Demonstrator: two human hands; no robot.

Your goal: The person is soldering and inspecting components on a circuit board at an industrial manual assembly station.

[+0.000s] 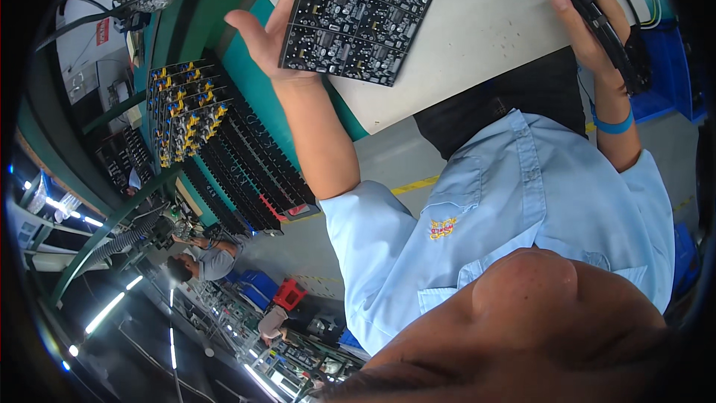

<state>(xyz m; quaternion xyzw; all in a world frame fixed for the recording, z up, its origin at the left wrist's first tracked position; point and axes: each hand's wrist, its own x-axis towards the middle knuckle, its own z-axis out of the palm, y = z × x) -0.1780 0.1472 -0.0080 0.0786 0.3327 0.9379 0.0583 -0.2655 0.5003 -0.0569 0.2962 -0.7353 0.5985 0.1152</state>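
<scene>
My left hand (262,39) is under the left edge of a black circuit board panel (358,19), with the thumb stretched out to the side and the other fingers mostly hidden behind it. The panel is divided into several like sections, full of small components, and is held tilted above a pale work surface (455,67). My right hand (585,36), at the upper right, is closed round a long black tool (597,21) with a metal tip. What kind of tool it is, I cannot make out. The panel and the tool are well apart.
Left of my left arm, a rack of black slats (250,157) carries several upright boards with yellow parts (183,116). Blue bins (667,67) stand beyond my right wrist, which wears a blue band (615,125). A person in grey (216,260) works farther off at the left.
</scene>
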